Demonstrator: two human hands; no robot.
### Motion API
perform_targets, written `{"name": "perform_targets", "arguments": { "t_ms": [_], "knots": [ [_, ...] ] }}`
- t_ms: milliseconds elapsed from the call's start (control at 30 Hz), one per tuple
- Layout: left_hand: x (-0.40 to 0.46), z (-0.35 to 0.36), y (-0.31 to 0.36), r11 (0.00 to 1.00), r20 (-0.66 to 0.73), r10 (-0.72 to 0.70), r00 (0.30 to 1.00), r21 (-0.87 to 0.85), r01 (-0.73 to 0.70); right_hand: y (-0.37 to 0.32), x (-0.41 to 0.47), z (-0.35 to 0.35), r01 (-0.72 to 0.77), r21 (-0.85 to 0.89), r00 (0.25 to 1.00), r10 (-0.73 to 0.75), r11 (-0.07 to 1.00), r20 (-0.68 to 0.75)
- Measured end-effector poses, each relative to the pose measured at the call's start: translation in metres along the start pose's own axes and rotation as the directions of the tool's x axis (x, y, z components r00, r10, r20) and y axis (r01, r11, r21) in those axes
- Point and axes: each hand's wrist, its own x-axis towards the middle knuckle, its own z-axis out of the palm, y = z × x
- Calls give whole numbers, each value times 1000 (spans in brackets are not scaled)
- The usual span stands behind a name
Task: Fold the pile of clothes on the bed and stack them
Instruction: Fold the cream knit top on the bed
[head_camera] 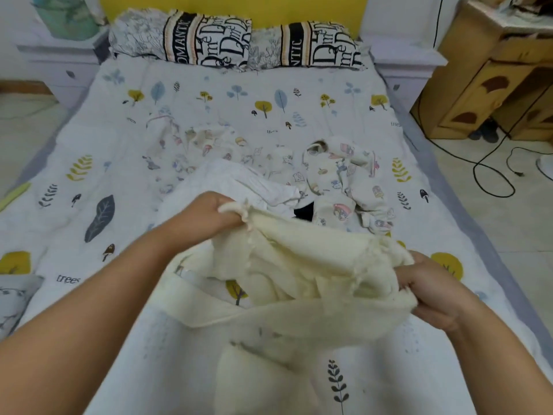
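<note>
Meanwhile both hands, left hand (214, 214) and right hand (431, 290), grip cream garment (305, 265); clothes pile (299, 169) behind, pillows (236, 40) beyond.

The left pillow (185, 38) reads "ROMANTIC" on its black stripe; the right pillow (311, 44), at one o'clock, shows only "NTIC". The bedspread (209, 94) carries "trees" at eight o'clock and faintly near centre.

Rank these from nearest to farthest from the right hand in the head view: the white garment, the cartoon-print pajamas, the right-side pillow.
From the right hand:
1. Cartoon-print pajamas, just beyond it, mid-bed.
2. White garment, further left, beyond the left hand.
3. Right-side pillow, at the headboard.
</note>
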Motion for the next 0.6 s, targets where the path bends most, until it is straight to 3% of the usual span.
{"name": "perform_targets", "arguments": {
  "t_ms": [133, 267, 467, 600],
  "knots": [
    [-29, -31, 42, 999, -133, 44, 990, 23, -41, -25, -15, 7, 116, -119, 959, -142, 986, -244],
    [-49, -49, 79, 995, -352, 83, 932, 89, -55, -52, -33, 20, 235, -228, 848, -314, 945, -428],
    [-93, -69, 112, 986, -452, 147, 880, 137, -94, -81, -79, 46, 253, -460, 643, -504, 851, -577],
    [-125, -87, 126, 990, -491, 131, 861, 104, -91, -96, -112, 64, 233, -515, 590, -541, 825, -599]
  ]
}}
